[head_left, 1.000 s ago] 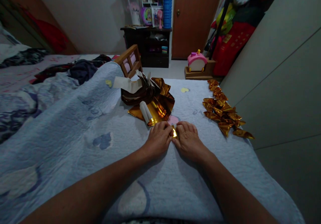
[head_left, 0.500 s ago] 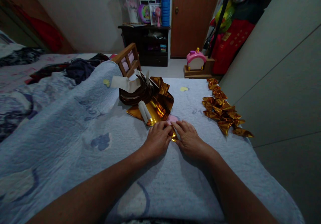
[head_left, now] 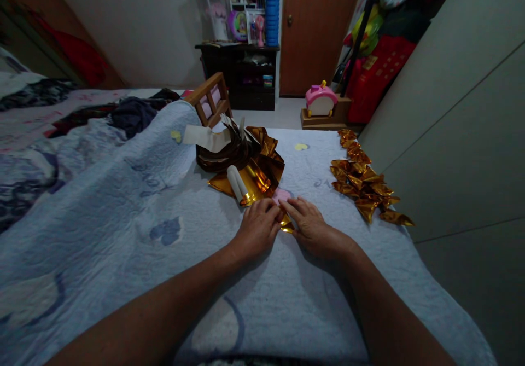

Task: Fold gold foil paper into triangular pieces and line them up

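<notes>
Here, a small, shiny gold foil piece [head_left: 286, 225] lies between the left hand [head_left: 259, 225], whose curled fingers hold it, and the right hand [head_left: 310, 225], loosely spread, touching it; probably light, slippery, easily creased, better pinched by edges.

The scene was viewed by a single camera worn on the person's head, pointed forward and steeply down over the bed [head_left: 295, 317]. The forearms [head_left: 184, 289] were seen from above and behind, with the left hand [head_left: 257, 225] and the right hand [head_left: 310, 225] framed fairly near, just below the middle. A wide field was covered, the brown door [head_left: 322, 35] being taken in at the far top.
</notes>
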### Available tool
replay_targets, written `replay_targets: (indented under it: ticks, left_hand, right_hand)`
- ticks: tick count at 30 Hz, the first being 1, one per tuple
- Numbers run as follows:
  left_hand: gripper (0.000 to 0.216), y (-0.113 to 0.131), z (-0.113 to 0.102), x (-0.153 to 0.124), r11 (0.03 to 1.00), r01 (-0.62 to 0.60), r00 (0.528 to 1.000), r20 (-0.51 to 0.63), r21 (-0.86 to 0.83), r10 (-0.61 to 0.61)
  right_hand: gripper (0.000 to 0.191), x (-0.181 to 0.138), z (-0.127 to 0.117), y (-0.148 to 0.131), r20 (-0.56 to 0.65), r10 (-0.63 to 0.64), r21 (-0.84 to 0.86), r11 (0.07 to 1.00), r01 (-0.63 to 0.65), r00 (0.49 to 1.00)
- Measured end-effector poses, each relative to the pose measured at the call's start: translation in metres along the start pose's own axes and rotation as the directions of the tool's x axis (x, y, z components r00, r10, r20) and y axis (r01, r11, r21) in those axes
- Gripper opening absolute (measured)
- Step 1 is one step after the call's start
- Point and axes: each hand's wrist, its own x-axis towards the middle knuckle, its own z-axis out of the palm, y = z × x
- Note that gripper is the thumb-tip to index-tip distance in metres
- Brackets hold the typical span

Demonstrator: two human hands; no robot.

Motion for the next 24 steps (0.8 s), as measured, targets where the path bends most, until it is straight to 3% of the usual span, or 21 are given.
replay_targets:
  ticks: [7,17,24]
  left_hand:
    - [0.014,-0.0007,0.0008,-0.0008,0.998,-0.010,0.999,-0.036,-0.056,0.008]
    - [0.056,-0.0046,-0.0003,0.0051,0.898,-0.098,0.982,-0.190,-0.429,0.017]
    - [0.061,-0.0003,0.0012,0.0053,0.819,-0.091,0.980,-0.199,-0.567,-0.029]
  right_hand:
    - [0.083,0.0004,-0.0043,0.0009,-0.059,-0.039,0.026,0.999,0.041,0.997]
    - [0.079,0.0009,-0.0049,-0.0041,-0.056,0.011,0.041,0.999,-0.008,0.998]
    - [0.092,0.0027,-0.0016,-0.0041,-0.195,-0.031,0.118,0.991,0.055,0.980]
